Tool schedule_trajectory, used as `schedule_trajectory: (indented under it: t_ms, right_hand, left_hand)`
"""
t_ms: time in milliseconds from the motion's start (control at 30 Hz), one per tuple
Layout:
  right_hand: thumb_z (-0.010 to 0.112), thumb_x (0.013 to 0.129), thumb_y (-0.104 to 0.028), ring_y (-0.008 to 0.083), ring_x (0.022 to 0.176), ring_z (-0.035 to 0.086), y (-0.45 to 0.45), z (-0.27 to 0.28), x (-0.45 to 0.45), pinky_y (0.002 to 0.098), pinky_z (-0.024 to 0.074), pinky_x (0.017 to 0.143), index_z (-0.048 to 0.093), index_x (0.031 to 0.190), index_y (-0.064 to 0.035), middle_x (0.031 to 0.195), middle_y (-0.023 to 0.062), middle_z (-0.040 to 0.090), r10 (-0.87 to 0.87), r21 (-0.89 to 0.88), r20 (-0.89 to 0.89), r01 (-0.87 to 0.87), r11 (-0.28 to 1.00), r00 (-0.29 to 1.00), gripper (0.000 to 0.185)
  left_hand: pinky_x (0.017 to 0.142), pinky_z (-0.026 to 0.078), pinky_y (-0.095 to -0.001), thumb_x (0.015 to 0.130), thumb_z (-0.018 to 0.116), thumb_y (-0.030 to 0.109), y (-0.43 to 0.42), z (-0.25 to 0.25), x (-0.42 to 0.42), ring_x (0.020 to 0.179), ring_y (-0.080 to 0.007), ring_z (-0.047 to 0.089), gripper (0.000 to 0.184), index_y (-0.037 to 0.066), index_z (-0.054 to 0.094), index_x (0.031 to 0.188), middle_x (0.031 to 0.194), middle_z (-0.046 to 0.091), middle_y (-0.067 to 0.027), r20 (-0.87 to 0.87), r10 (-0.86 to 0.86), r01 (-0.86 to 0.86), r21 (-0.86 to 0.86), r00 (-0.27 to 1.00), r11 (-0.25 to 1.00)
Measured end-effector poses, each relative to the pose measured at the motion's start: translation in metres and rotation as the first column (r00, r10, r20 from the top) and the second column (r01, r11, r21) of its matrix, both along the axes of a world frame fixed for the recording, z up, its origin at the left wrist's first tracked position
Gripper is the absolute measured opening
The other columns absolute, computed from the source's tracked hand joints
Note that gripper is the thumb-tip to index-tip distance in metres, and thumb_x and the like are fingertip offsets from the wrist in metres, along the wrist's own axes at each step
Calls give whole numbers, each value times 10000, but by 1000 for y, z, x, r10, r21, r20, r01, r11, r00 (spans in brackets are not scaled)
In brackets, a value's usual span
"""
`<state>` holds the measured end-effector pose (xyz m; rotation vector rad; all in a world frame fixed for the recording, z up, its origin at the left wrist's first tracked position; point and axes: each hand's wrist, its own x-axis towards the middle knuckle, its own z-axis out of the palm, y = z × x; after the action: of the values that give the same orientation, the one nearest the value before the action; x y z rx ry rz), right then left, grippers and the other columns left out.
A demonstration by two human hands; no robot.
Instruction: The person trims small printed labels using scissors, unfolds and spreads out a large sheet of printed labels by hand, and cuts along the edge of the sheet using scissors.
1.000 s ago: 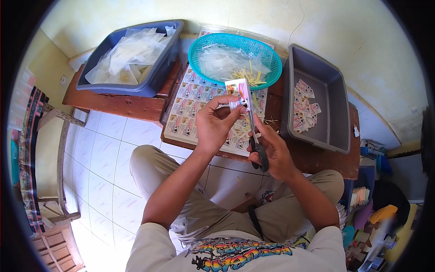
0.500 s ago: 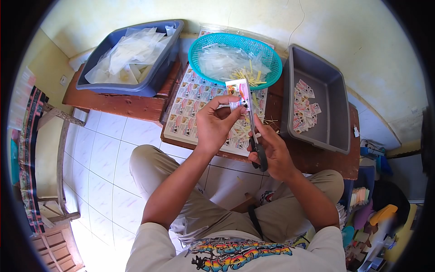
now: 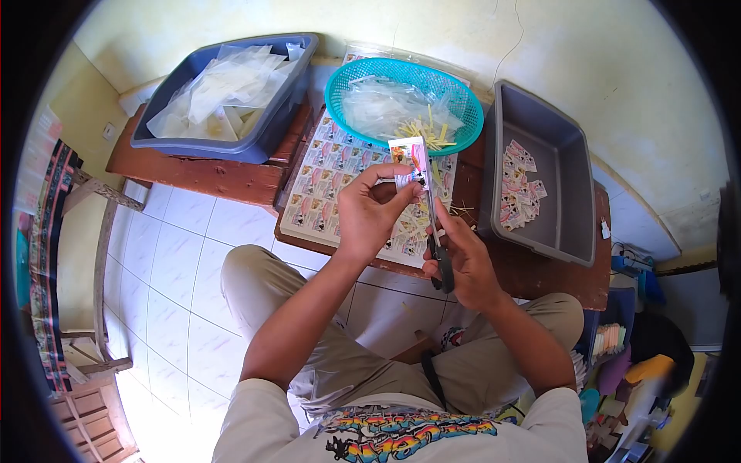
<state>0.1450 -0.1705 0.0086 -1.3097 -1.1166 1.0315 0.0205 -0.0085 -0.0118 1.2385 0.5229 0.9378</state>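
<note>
My left hand (image 3: 372, 207) pinches a small printed card (image 3: 409, 158) upright between thumb and fingers. Black-handled scissors (image 3: 441, 266) are gripped in my right hand (image 3: 465, 258), their blades lying along the card's right edge. Below both hands lies a stack of printed label sheets (image 3: 312, 202), with thin paper strips scattered over its right part. Just behind the card is a teal basket (image 3: 480, 116) holding clear plastic bags and yellowish paper strips.
At the left, a blue-grey tub (image 3: 255, 148) of translucent bags stands on a reddish-brown bench (image 3: 193, 174). A grey tray (image 3: 567, 181) with cut cards (image 3: 519, 185) sits at the right. My bent knees are below the bench edge.
The scissor handles have come closer together than one second ago, and the blades lie against the card's edge. The camera view has shifted slightly.
</note>
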Motion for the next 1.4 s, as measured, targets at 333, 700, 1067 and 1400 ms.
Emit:
schedule_trajectory:
  t_ms: [333, 700, 1067, 1400]
  right_hand:
    - [826, 872, 30, 100, 1005, 592, -1, -7, -1, 246, 595, 873, 314, 1686, -151, 1333, 69, 484, -12, 4, -8, 12, 1000, 1000, 978]
    - [806, 876, 60, 92, 943, 598, 0, -8, -2, 235, 619, 742, 326, 1678, -135, 1310, 74, 474, -24, -10, -25, 24, 1000, 999, 955]
    - [790, 902, 30, 110, 957, 609, 1, -5, 1, 247, 624, 767, 329, 1678, -145, 1293, 79, 463, -26, 23, -30, 26, 999, 999, 919]
    - [778, 907, 56, 112, 945, 607, 1, -4, 0, 245, 622, 717, 331, 1674, -133, 1315, 84, 460, -27, 11, -51, 28, 1000, 998, 908]
  left_hand:
    - [860, 643, -305, 958, 737, -73, 0, 1, 0, 929, -187, 772, 267, -59, 669, 1215, 994, 785, -172, 20, -3, 3, -28, 1000, 1000]
    - [846, 645, -300, 951, 746, -70, 0, 2, 0, 931, -183, 773, 261, -55, 681, 1203, 1015, 786, -166, -6, 1, -1, -20, 1000, 1000]
    - [804, 616, -271, 927, 782, -48, -2, 3, -1, 937, -150, 766, 263, -35, 704, 1178, 1016, 793, -137, -7, -17, 17, -18, 1000, 1000]
    - [840, 632, -270, 941, 765, -57, -2, 5, -2, 944, -159, 769, 275, -45, 691, 1206, 1012, 790, -143, -54, -20, 20, -3, 998, 1000]
